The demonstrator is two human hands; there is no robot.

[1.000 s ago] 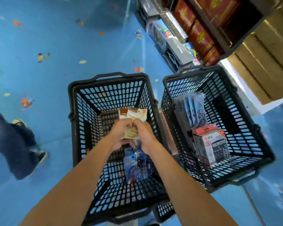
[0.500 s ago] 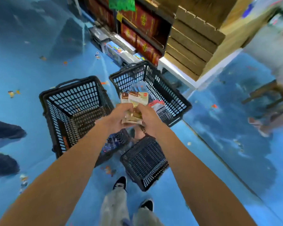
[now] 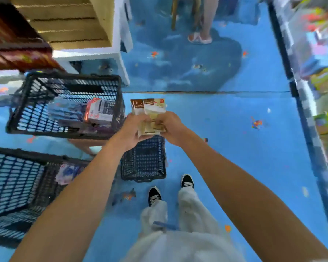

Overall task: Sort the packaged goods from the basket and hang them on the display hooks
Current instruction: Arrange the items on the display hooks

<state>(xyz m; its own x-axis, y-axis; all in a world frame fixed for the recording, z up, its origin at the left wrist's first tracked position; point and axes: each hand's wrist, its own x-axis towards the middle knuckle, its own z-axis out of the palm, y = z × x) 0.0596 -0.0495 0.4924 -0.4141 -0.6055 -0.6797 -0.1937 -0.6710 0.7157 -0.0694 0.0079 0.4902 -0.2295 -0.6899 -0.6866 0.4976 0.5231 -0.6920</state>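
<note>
Both hands, left hand [image 3: 133,131] and right hand [image 3: 171,127], grip cream packets [image 3: 150,112] at frame centre. Three black baskets [image 3: 64,80] sit at left.

The blue floor [image 3: 225,148] carries small printed fish. On its left part stand two black mesh baskets, the far basket [image 3: 74,76] and the near basket [image 3: 27,154], a little apart. A small black basket [image 3: 144,159] stands near the middle. Two black sneakers [image 3: 154,195] stand just before it. A white shelf plinth [image 3: 87,53] borders the far left edge.
</note>
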